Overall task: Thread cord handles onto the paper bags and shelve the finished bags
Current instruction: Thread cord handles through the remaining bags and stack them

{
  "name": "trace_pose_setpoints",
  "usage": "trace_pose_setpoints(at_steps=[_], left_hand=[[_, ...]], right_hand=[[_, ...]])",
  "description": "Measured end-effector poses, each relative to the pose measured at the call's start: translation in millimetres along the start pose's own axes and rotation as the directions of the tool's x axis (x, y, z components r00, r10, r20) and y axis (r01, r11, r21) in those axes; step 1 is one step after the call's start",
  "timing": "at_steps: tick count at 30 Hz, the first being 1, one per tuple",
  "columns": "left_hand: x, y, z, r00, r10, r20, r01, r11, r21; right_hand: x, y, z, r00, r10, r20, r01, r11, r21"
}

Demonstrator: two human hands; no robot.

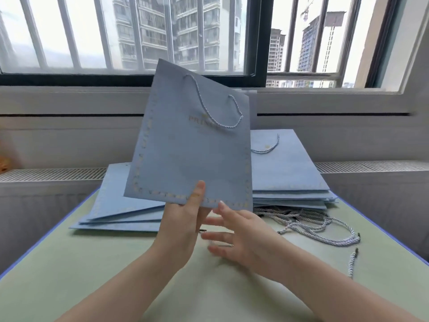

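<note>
My left hand (185,219) pinches the bottom edge of a flat light-blue paper bag (192,147) and holds it upright above the table, thumb on its front. A twisted pale cord handle (218,108) hangs threaded across the bag's upper front. My right hand (234,235) hovers just below the bag's bottom edge with fingers spread, holding nothing. A stack of blue bags (287,173) lies behind on the right, its top bag carrying a cord. Another pile of flat bags (116,205) lies on the left. Loose cords (318,226) lie tangled on the right.
The pale green table (92,275) has a blue rim. One single cord (352,261) lies near the right edge. Behind the table run a radiator grille (46,174), a grey sill and a barred window.
</note>
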State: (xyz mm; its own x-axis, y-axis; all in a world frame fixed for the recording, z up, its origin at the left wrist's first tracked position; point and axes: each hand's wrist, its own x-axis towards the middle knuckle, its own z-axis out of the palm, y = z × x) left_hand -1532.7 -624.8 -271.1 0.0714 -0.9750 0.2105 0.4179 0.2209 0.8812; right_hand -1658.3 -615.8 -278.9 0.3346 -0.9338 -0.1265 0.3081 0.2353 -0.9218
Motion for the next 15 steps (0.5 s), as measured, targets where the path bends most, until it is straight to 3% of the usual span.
trace_pose_setpoints(at_steps=[2, 4, 7, 10, 12, 15], left_hand=[[-2, 1, 1, 0.994, -0.091, 0.057, 0.088, 0.994, 0.063], [-1, 3, 0, 0.993, -0.091, 0.078, 0.089, 0.996, 0.034], [8, 6, -3, 0.996, -0.084, 0.004, 0.084, 0.988, -0.133], [17, 5, -11, 0.989, -0.123, -0.082, 0.111, 0.985, -0.133], [20, 5, -15, 0.988, -0.141, -0.070, 0.137, 0.989, -0.055], [18, 6, -15, 0.973, -0.214, 0.085, 0.205, 0.974, 0.099]], right_hand=[[2, -2, -4, 0.999, -0.039, -0.034, 0.043, 0.990, 0.135], [4, -6, -4, 0.988, -0.111, -0.103, 0.129, 0.974, 0.188], [6, -16, -6, 0.956, -0.190, -0.224, 0.253, 0.922, 0.293], [5, -20, -11, 0.930, -0.202, -0.306, 0.312, 0.875, 0.370], [4, -18, -13, 0.933, -0.206, -0.295, 0.294, 0.909, 0.296], [1, -10, -6, 0.963, -0.190, -0.191, 0.213, 0.971, 0.108]])
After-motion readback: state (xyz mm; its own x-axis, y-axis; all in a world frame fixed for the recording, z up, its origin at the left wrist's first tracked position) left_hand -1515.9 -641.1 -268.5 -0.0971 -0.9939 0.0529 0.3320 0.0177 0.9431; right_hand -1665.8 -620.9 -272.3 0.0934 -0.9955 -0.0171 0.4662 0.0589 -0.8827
